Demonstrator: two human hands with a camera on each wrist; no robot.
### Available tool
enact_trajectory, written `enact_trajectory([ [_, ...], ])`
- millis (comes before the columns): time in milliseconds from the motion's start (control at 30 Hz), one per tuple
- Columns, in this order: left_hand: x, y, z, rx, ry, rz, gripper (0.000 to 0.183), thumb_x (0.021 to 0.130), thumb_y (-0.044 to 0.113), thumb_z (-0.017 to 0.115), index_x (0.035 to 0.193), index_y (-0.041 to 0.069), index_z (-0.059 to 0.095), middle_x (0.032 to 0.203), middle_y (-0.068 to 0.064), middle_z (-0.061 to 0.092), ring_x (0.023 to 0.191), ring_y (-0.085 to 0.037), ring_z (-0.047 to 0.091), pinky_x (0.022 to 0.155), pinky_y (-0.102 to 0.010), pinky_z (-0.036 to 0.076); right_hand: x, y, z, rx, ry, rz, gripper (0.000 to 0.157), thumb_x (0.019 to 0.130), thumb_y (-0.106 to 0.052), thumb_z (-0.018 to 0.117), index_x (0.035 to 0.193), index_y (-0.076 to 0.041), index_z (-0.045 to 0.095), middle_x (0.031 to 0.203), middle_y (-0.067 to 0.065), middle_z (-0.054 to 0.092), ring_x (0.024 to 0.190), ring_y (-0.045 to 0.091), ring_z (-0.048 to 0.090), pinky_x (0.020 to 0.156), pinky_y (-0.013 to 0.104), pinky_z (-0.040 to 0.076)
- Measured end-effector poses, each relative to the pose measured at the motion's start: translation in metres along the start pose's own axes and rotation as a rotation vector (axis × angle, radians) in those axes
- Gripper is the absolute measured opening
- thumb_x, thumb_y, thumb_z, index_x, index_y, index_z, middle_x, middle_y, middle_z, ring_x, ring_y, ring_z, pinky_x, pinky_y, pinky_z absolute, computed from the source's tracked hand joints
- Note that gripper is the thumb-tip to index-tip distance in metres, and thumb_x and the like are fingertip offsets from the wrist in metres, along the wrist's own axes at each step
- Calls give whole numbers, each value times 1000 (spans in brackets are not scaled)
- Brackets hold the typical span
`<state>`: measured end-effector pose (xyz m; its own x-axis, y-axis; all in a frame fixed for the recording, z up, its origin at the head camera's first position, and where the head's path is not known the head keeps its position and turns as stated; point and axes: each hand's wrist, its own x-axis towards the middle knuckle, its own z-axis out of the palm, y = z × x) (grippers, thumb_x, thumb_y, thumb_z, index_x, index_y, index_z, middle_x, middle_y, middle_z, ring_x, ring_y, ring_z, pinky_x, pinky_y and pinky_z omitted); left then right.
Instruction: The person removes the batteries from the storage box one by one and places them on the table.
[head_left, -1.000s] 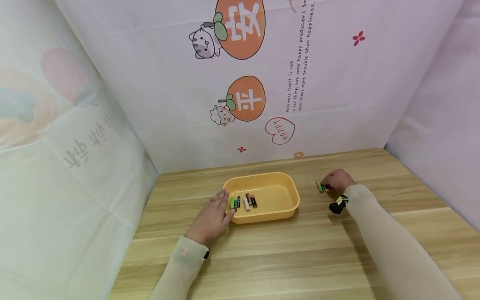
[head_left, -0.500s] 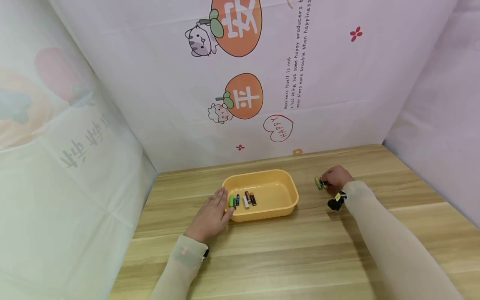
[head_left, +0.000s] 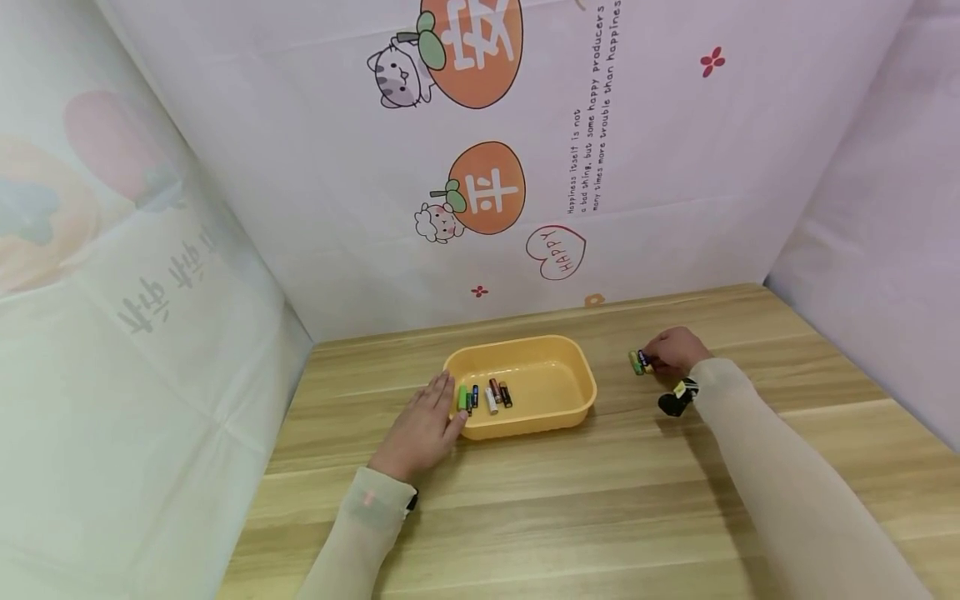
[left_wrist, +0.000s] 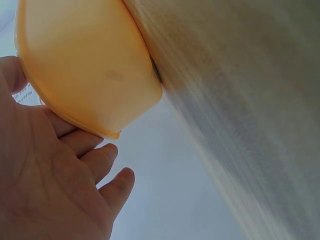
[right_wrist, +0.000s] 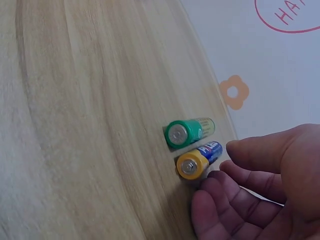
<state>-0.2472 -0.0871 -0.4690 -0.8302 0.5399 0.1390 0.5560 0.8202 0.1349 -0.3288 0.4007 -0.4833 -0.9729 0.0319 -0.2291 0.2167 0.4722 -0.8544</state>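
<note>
My left hand rests on the left end of a yellow plastic tray, its fingers laid along the rim. Inside the tray lie several batteries, among them a green one and a white one. To the right of the tray my right hand is lowered beside two batteries lying side by side on the table. The nearer, blue and yellow battery sits right by its bent fingers, with the thumb apart from the fingertips. A green battery lies just beyond it.
The wood-grain table runs back to a white printed cloth wall. Another cloth wall rises along the right side. A black strap-on device hangs at my right wrist.
The view has shifted slightly. More of the blue and yellow battery shows beside my right fingers, which have moved only a little. The left hand stays on the tray.
</note>
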Motion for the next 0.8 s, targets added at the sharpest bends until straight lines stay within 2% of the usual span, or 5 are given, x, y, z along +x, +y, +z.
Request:
enact_trajectory([
  [133, 1, 0, 1, -3, -7, -8, 67, 106, 45, 29, 154, -1, 19, 160, -13, 14, 146, -29, 16, 115, -45, 17, -1, 4, -4, 106, -12, 21, 35, 91, -5, 58, 115, 20, 56, 83, 8, 66, 72, 14, 62, 68, 31, 57],
  [300, 1, 0, 0, -14, -2, -12, 66, 106, 43, 31, 154, -1, 19, 160, -13, 14, 146, -27, 13, 115, -46, 17, -7, 1, -9, 70, -30, -21, 38, 94, -10, 56, 118, 20, 55, 84, 8, 64, 73, 14, 60, 68, 30, 56],
  [433, -1, 0, 1, -13, 1, -17, 67, 105, 45, 29, 154, 0, 19, 160, -13, 14, 146, -28, 15, 115, -46, 17, -14, -4, -11, 24, -63, -56, 44, 98, -15, 51, 125, 19, 51, 96, 12, 65, 80, 14, 61, 70, 30, 56],
  [633, 0, 0, 1, -14, -10, -17, 68, 105, 47, 27, 154, 1, 17, 160, -12, 12, 147, -27, 13, 116, -44, 15, -21, -18, -11, 134, -119, -29, 49, 102, -17, 48, 135, 19, 40, 114, 23, 57, 92, 20, 63, 79, 35, 56],
  [800, 0, -1, 1, -21, 8, -10, 69, 105, 49, 25, 154, 1, 18, 160, -12, 14, 146, -26, 13, 116, -44, 16, -28, -35, -7, 134, -100, -42, 49, 102, -19, 49, 136, 16, 41, 118, 24, 53, 99, 29, 62, 83, 38, 55],
])
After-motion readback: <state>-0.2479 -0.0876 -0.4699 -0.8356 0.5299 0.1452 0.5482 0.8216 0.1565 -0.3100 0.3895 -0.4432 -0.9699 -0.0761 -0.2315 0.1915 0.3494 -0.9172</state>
